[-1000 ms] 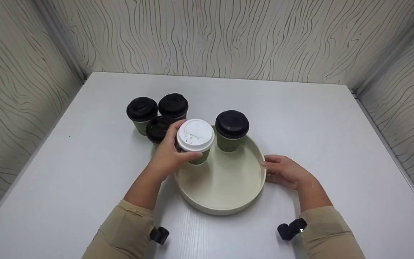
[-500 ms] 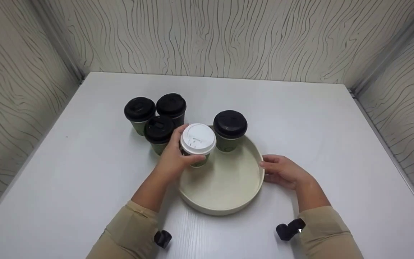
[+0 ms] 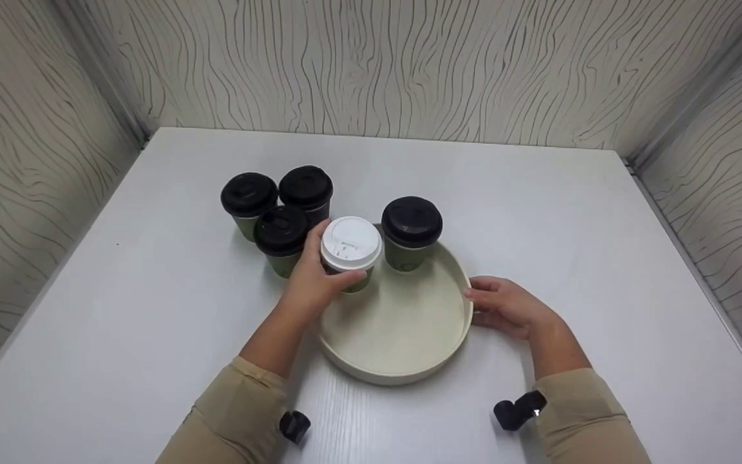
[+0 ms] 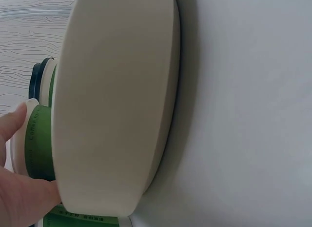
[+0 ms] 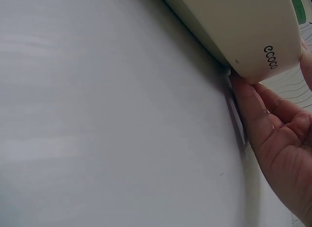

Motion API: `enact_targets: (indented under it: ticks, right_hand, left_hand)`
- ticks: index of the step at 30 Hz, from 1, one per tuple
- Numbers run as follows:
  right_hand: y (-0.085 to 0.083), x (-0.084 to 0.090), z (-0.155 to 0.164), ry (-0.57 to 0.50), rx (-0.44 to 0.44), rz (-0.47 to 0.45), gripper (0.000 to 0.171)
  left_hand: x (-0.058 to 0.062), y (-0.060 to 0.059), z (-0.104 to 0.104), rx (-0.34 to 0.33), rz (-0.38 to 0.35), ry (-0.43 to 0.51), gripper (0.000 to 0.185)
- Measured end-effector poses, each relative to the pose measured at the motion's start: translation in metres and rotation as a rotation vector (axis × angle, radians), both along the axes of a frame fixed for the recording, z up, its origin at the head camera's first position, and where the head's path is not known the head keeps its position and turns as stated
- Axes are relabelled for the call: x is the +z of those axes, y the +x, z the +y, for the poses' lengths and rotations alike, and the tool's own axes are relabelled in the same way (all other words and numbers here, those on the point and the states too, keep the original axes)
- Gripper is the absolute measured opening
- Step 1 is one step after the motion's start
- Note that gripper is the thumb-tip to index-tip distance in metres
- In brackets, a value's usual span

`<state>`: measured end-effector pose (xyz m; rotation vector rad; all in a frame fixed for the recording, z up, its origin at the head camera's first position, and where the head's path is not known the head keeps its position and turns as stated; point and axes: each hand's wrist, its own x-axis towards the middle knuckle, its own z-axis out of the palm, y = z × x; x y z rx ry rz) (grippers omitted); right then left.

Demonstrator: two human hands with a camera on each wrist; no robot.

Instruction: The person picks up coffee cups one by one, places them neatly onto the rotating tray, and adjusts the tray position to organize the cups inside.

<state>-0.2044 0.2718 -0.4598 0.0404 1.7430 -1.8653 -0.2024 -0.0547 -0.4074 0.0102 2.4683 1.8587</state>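
Cream-coloured and round, the shallow plastic tray [image 3: 403, 335] sits on the white table [image 3: 538, 212], and both hands are at its wall. The left hand [image 3: 316, 283] is curled round the green paper cup with a white lid [image 3: 350, 248], thumb on the near side and the other fingers wrapped behind it; the cup stands upright inside the tray at its far left edge, the base just past the thumb tip. In the left wrist view the thumb [image 4: 12, 122] lies against the cup's green sleeve just behind the tray wall [image 4: 117, 105].

Directly beyond the fingers of the left hand, outside the tray, stand three green paper cups with black lids [image 3: 281, 206], bunched close together; the nearest one is just beside the knuckles. To the right of the held cup, close by it, another green paper cup with a black lid [image 3: 411, 232] stands inside the tray at its far edge.

The right hand [image 3: 506, 306] rests on the table with loosely bent fingers laid against the tray's right wall; the right wrist view shows the fingertips [image 5: 243, 90] touching the wall's lower edge, gripping nothing.
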Motion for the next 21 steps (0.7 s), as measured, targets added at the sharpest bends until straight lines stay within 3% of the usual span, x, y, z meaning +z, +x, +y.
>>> enact_targets:
  ticks: [8, 21]
  right_hand:
    - [-0.0001, 0.0003, 0.0003, 0.007, 0.008, 0.006, 0.054]
    - [0.0, -0.0006, 0.0008, -0.007, 0.023, 0.014, 0.052]
  left_hand:
    - [0.0002, -0.004, 0.002, 0.01, -0.045, 0.017, 0.098]
    - [-0.0002, -0.0077, 0.003, 0.006, -0.023, 0.055, 0.1]
